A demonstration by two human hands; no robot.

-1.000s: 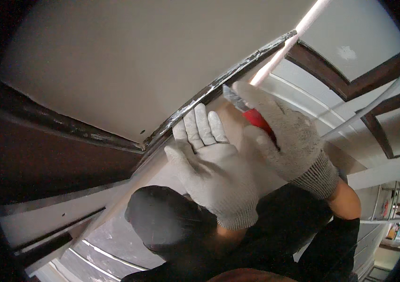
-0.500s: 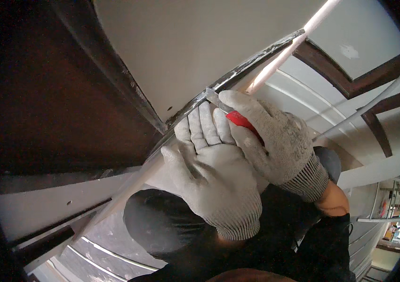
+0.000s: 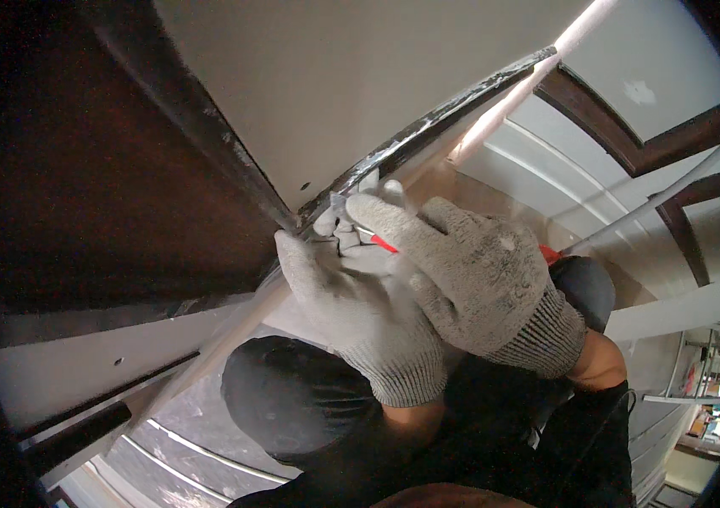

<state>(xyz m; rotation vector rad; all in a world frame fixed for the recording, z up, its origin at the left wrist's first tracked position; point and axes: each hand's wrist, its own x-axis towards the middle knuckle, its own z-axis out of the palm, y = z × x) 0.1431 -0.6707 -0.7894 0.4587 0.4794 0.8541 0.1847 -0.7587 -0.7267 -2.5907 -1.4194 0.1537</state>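
Observation:
My right hand, in a grey-white glove, is closed on a red-handled bladed tool; its blade sits at the lower left stretch of a dark, white-smeared edge strip bordering a pale panel. Just below and left of it my left hand, gloved alike, is palm up with the thumb out and fingers partly bent. Its fingertips lie at the strip beside the blade. The right hand hides part of that palm and the tool.
Dark brown woodwork fills the left side. At right are brown-framed pale panels and a grey pipe. My dark-clad knee is below my hands. A metal scaffold stands at far right.
My right hand and the tool have moved left and down onto my left fingers, which have bent from straighter. The dark woodwork fills more of the left than a second ago.

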